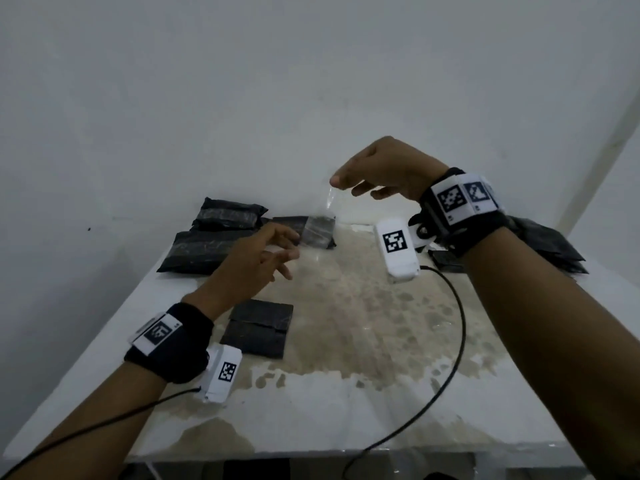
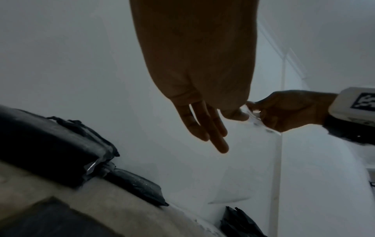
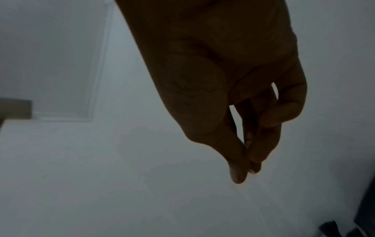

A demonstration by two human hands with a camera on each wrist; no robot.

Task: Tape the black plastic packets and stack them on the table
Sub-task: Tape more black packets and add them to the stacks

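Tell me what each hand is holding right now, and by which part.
The right hand pinches a strip of clear tape by its top end, between thumb and fingertips. The left hand holds nothing; its fingers are spread, relaxed, above the table.

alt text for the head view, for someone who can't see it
The right hand pinches a clear tape strip above a black packet on a stained white table; the open left hand hovers beside stacked packets.

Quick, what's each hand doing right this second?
Left hand: open, fingers relaxed above the table, holding nothing.
Right hand: pinching the top end of a clear tape strip that runs down to a black packet.
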